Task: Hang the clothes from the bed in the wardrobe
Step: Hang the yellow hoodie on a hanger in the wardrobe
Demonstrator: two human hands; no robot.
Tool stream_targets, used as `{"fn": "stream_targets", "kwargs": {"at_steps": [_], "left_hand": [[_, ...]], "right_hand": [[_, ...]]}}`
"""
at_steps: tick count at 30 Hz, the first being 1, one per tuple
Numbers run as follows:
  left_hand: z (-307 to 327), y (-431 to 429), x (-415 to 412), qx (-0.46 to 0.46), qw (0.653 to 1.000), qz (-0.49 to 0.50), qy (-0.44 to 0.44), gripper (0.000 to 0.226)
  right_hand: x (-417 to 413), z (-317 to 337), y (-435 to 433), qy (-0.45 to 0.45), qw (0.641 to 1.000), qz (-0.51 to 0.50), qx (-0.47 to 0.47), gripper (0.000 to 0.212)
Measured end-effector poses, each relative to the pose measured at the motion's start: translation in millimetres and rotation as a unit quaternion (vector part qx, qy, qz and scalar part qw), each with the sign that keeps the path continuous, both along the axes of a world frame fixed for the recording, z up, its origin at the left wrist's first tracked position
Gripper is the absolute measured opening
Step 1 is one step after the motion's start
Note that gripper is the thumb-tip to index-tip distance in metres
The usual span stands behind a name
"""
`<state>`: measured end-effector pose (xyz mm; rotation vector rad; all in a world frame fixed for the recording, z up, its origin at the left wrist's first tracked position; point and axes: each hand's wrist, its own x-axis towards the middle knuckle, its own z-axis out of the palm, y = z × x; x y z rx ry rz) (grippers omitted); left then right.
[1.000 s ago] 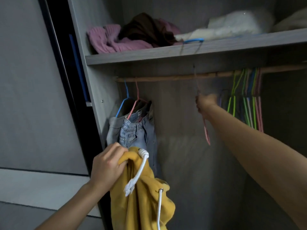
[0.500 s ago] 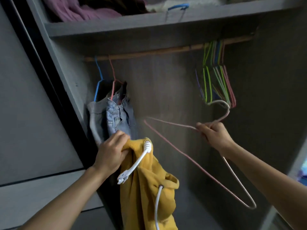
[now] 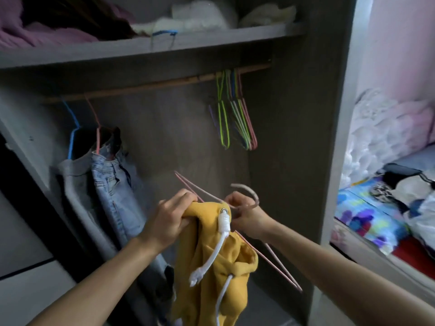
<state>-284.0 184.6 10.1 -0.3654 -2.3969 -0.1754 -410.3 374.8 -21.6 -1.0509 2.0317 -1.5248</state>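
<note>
A yellow hoodie with white drawstrings hangs from my left hand, which grips its top edge in front of the open wardrobe. My right hand holds a pink wire hanger by the neck, pressed against the hoodie's right side; the hook curls above my fingers and one arm of the hanger slants down to the right. The wooden rail runs across above. Jeans hang at its left end on a blue and a pink hanger.
Several empty coloured hangers hang at the rail's right end. The shelf above carries folded clothes. To the right, past the wardrobe's side panel, lies the bed with clothes and bags on it.
My right hand took the pink hanger off the rail and brought it down and left to the hoodie. My left hand stayed on the hoodie. The view swung right, showing the bed.
</note>
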Motion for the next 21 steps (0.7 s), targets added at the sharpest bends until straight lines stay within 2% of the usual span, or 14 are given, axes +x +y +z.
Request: {"fn": "stream_targets", "kwargs": {"at_steps": [4, 8, 10, 12, 15, 19, 21], "left_hand": [[-2.3, 28.8, -0.7, 0.023, 1.000, -0.005, 0.008, 0.021], [-23.0, 49.2, 6.5, 0.126, 0.988, 0.083, 0.019, 0.018], [-40.2, 60.2, 8.9, 0.207, 0.966, 0.156, 0.014, 0.010], [-55.4, 75.5, 9.8, 0.289, 0.933, 0.213, -0.014, 0.018], [-68.7, 112.4, 10.2, 0.369, 0.899, 0.225, -0.069, 0.020], [-82.2, 162.2, 4.5, 0.430, 0.858, 0.230, -0.162, 0.066], [-81.2, 179.3, -3.4, 0.436, 0.852, 0.228, -0.181, 0.076]], "right_hand": [[-12.2, 1.5, 21.0, -0.010, 1.000, 0.011, -0.007, 0.006], [-27.5, 9.3, 48.7, -0.073, 0.997, -0.001, -0.034, 0.017], [-29.4, 19.6, 57.1, -0.104, 0.992, -0.007, -0.068, 0.013], [-27.1, 28.3, 60.7, -0.089, 0.993, -0.013, -0.078, 0.015], [-22.1, 27.1, 58.9, -0.055, 0.995, -0.036, -0.074, 0.020], [-20.3, 23.6, 62.0, -0.084, 0.992, -0.056, -0.075, 0.030], [-17.9, 27.0, 68.1, -0.094, 0.991, -0.048, -0.079, 0.031]]}}
